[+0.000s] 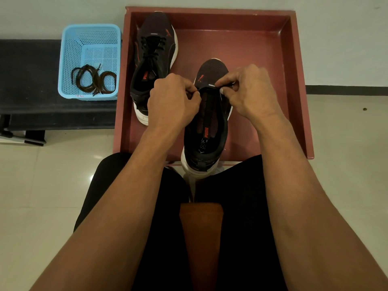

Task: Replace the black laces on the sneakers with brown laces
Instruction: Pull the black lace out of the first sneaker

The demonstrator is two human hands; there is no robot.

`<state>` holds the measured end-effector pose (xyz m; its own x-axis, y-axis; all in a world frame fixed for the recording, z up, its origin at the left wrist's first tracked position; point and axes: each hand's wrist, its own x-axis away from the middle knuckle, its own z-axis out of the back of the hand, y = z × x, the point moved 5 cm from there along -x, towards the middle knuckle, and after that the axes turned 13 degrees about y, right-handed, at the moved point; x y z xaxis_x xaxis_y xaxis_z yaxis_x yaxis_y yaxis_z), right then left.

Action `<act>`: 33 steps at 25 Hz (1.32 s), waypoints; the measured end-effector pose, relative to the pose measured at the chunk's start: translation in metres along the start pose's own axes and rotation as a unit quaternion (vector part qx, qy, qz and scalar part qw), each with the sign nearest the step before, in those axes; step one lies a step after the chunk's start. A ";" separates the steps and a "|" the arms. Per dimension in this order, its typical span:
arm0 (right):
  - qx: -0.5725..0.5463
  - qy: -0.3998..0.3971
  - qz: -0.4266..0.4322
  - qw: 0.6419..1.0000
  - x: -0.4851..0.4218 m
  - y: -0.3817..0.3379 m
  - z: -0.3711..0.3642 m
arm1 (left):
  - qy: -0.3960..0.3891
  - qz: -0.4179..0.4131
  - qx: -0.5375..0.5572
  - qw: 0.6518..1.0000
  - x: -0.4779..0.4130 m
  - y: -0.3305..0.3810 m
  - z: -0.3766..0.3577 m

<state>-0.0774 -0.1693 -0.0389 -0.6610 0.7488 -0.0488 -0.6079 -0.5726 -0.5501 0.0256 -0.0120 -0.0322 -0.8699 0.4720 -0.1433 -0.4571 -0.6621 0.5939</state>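
A pale wall (336, 38) meets glossy cream floor tiles (42, 175) that catch a spot of light. A dark bench (29, 80) stands at the left, and a black skirting strip (346, 89) runs along the right.

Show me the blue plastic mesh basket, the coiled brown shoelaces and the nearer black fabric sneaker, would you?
Blue plastic mesh basket (69, 59): head view, on its left wall.
Coiled brown shoelaces (96, 79): head view, where the loops cross.
Nearer black fabric sneaker (212, 70): head view, on its toe.
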 end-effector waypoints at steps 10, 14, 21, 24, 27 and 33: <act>0.050 0.012 -0.032 0.998 0.005 -0.004 0.004 | -0.006 -0.006 0.002 1.000 -0.001 -0.001 0.000; 0.054 0.024 -0.060 0.996 0.006 -0.002 0.006 | -0.014 0.000 0.003 1.000 -0.001 -0.001 0.000; 0.033 0.157 -0.183 0.970 0.000 0.029 0.037 | -0.015 0.001 0.007 1.000 0.000 -0.014 0.003; 0.037 0.171 -0.200 0.964 -0.002 0.038 0.039 | -0.008 -0.002 0.009 1.000 0.001 -0.015 0.005; 0.038 0.107 -0.146 0.983 -0.006 0.032 0.027 | -0.006 -0.001 0.008 1.000 0.000 -0.013 0.005; 0.011 -0.034 0.064 0.997 0.003 -0.011 0.007 | -0.012 -0.002 0.005 1.000 0.000 -0.011 0.003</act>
<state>-0.0759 -0.1630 -0.0275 -0.7618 0.6449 -0.0608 -0.5257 -0.6704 -0.5236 0.0317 -0.0028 -0.0364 -0.8631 0.4887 -0.1274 -0.4591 -0.6543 0.6009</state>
